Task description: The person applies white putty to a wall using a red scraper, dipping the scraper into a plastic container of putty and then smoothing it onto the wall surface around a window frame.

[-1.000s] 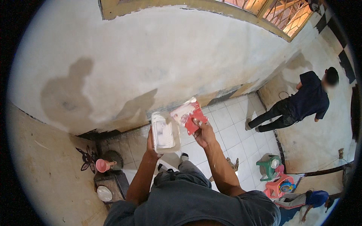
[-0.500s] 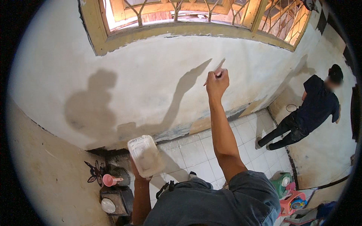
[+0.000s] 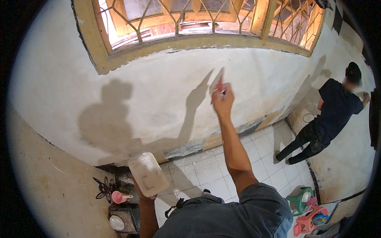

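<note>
In front of me, my right hand is closed on a putty knife, its wide thin blade pointing up against or very close to the white wall, below the window. The blade is slightly blurred and looks smeared. Lower and to the left, my left hand grips a rectangular clear plastic tub from beneath and the side, its fingers mostly hidden. White paste coats the tub's inside and rim.
A yellow window frame with metal bars spans the wall above. To the right, a person in dark clothes faces the side wall. At lower left are a pink dipper and a dark stand; colourful plastic items lie at lower right.
My right hand has shifted left along the wall, and the putty knife has turned to show more of its blade. The view has tilted up slightly. The other person's hand now reaches the side wall.
</note>
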`<state>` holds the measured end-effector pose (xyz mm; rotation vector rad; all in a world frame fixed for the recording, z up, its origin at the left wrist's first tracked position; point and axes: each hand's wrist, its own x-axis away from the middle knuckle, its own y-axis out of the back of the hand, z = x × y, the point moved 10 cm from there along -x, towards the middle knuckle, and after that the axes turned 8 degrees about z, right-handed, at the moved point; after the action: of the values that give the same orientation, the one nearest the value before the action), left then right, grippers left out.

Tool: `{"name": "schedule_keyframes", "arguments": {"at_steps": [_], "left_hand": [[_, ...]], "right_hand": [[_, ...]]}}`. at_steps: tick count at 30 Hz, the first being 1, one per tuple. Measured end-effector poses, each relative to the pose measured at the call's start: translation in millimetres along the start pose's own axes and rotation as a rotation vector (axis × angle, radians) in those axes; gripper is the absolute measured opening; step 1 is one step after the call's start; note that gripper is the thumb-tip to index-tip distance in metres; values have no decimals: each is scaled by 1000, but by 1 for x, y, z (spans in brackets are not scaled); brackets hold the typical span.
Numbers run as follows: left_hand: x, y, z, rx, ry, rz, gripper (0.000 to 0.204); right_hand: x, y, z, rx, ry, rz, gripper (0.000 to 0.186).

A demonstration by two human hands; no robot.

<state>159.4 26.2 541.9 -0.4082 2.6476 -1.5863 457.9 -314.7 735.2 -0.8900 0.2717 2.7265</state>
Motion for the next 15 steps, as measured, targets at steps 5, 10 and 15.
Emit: {"name": "schedule_keyframes", "arguments": {"at_steps": [5,10,15], "left_hand": [[2,-7,1,-70,-30,43,56],[3,-21,10,28,-10,44,56],[6,-13,9,41,1,44,56]], "right_hand": [[-49,76,20,50,30,-303,16],[-62,81,35,213,92,-330,17],[-68,67,35,179,16,-276,24]]}}
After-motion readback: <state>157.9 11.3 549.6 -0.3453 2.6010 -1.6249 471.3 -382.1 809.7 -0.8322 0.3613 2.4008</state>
